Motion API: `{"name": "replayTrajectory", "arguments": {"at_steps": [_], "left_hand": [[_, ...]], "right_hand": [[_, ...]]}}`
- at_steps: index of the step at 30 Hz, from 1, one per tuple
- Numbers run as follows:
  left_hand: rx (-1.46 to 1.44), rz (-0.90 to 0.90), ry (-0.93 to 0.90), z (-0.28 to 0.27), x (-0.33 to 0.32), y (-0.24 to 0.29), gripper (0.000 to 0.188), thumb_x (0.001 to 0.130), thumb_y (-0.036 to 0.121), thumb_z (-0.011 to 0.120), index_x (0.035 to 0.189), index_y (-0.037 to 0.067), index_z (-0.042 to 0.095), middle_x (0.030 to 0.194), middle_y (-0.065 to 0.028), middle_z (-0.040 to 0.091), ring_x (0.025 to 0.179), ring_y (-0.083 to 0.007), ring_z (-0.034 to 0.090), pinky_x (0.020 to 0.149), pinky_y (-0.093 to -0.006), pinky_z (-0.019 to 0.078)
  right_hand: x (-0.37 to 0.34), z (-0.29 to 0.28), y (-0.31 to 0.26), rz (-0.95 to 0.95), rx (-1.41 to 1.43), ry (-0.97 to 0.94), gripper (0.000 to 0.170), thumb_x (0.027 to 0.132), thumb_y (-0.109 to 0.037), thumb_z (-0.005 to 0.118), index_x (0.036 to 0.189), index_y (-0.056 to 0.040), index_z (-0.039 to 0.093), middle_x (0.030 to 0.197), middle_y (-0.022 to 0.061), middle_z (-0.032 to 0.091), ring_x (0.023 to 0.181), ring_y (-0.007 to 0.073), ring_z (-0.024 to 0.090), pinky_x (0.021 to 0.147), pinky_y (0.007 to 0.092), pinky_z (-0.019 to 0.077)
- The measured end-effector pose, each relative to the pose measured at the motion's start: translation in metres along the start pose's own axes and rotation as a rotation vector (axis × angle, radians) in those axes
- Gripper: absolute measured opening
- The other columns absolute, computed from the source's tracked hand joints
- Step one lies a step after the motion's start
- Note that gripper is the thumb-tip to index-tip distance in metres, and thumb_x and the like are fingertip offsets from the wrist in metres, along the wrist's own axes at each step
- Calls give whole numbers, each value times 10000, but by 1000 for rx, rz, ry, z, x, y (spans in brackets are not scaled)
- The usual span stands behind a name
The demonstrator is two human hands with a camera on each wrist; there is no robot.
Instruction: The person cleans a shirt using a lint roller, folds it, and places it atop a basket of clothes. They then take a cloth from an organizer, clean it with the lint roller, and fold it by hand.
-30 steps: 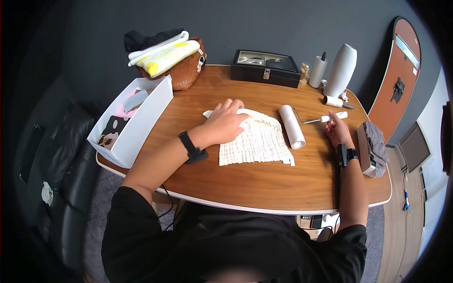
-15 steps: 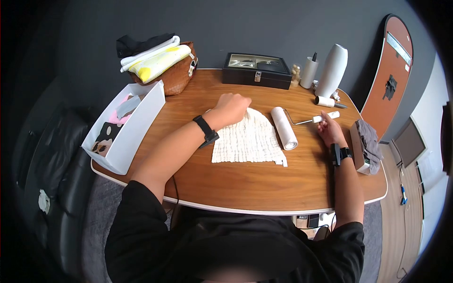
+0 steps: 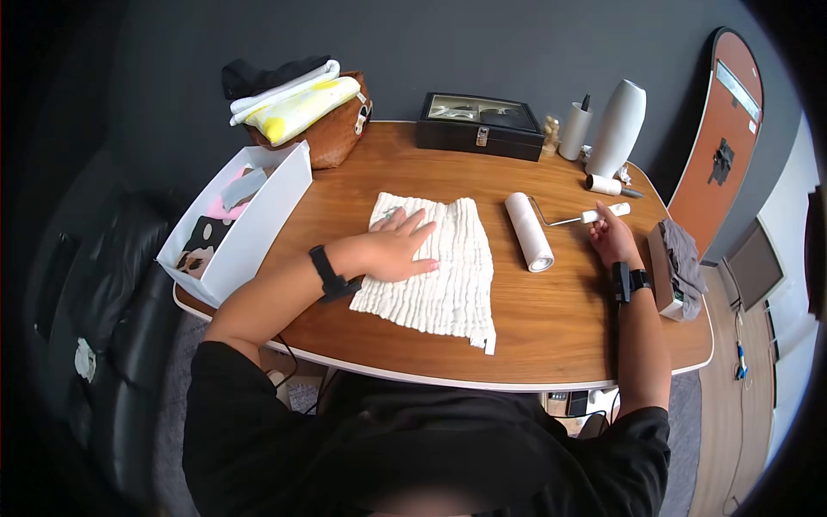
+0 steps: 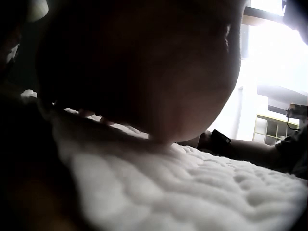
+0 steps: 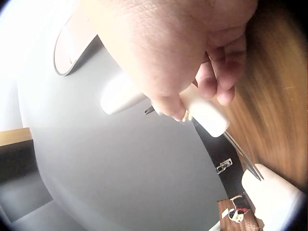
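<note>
A white crinkled gauze cloth lies spread on the wooden table, a small tag at its near right corner. My left hand rests on its left part with fingers spread. In the left wrist view the palm is in shadow, low over the cloth. My right hand pinches the white handle of a lint roller, whose thick white roll lies on the table right of the cloth. The right wrist view shows thumb and fingers around that handle.
At the left stands a white open box with fabrics inside. Behind it, folded cloths top a brown bag. A black glasses case, a white vase and a second roller stand or lie at the back. A tissue box bears grey fabric.
The left hand lifted the cloth's far edge, then moved left and flattened onto it. The cloth has turned and spread nearer the front edge. The right hand keeps its grip on the lint roller.
</note>
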State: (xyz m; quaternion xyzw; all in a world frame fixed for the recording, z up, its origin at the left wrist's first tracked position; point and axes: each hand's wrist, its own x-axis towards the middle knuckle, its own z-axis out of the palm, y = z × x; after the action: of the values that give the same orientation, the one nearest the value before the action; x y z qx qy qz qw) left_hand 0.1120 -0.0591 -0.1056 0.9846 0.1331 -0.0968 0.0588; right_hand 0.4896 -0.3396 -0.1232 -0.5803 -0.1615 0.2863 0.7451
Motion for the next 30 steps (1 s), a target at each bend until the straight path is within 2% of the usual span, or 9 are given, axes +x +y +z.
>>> {"name": "replayTrajectory", "arguments": {"at_steps": [4, 11, 13, 17, 18, 22, 24, 29, 30], "left_hand": [[-17, -110, -63, -7, -25, 11, 984, 991, 714, 458, 1660, 61, 148, 1715, -271, 44, 1575, -499, 38, 1263, -595, 121], [-45, -65, -33, -1, -18, 1, 1053, 963, 766, 459, 1662, 53, 125, 1719, -265, 22, 1582, -480, 3, 1268, -585, 79], [-59, -48, -58, -4, -18, 0, 1087, 949, 785, 466, 1666, 55, 100, 1724, -252, -1, 1587, -463, -31, 1271, -571, 46], [-75, -39, -83, -6, -15, -5, 1161, 913, 807, 507, 1667, 49, 54, 1731, -228, -34, 1593, -432, -65, 1273, -563, 35], [-85, -42, -79, -5, -14, -8, 1161, 913, 807, 507, 1667, 49, 54, 1731, -228, -34, 1593, -432, -65, 1273, -563, 35], [-108, -14, -52, -7, -13, -21, 1316, 841, 818, 601, 1634, -53, 16, 1720, -261, -52, 1597, -410, -69, 1281, -525, 52], [-78, 8, -77, -12, -17, -27, 1418, 773, 821, 675, 1613, -107, 7, 1705, -299, -69, 1598, -398, -73, 1289, -483, 65], [-62, 22, -107, -12, -22, -34, 1432, 759, 819, 693, 1614, -105, 10, 1707, -295, -69, 1596, -403, -80, 1290, -471, 51], [-57, 26, -113, -11, -21, -34, 1430, 762, 818, 692, 1613, -107, 9, 1707, -294, -69, 1595, -403, -83, 1290, -469, 46]], "right_hand": [[-3, 4, -2, -13, -3, 27, 287, 968, -349, 760, 845, -150, 594, 670, -44, 559, 615, 119, 574, 575, 236, 453], [-12, 16, -10, -19, 109, 63, 275, 970, -356, 731, 833, -172, 580, 660, -35, 547, 615, 128, 584, 558, 237, 432], [-16, 15, -17, -44, 86, -109, 289, 986, -398, 685, 846, -172, 572, 676, -24, 555, 624, 136, 589, 554, 235, 422], [-31, 43, -28, -178, 21, -26, 322, 1010, -423, 651, 890, -128, 606, 765, 16, 622, 596, 132, 571, 512, 258, 416], [-36, 50, -29, -179, 60, -45, 357, 1020, -426, 654, 908, -87, 638, 789, 27, 648, 606, 129, 595, 523, 250, 477], [-62, 91, -23, -149, 203, -164, 457, 1019, -445, 661, 998, 11, 673, 824, 70, 698, 696, 145, 694, 651, 211, 609], [-69, 108, -14, -87, 187, -221, 465, 1034, -441, 637, 998, 21, 679, 827, 93, 706, 699, 160, 708, 640, 211, 605], [-69, 118, 4, 23, -25, -391, 435, 1061, -395, 597, 980, 25, 677, 811, 102, 699, 703, 174, 708, 599, 220, 579], [-66, 115, 5, 50, -11, -340, 386, 1058, -364, 596, 969, 3, 679, 802, 92, 695, 674, 160, 684, 581, 236, 550]]}}
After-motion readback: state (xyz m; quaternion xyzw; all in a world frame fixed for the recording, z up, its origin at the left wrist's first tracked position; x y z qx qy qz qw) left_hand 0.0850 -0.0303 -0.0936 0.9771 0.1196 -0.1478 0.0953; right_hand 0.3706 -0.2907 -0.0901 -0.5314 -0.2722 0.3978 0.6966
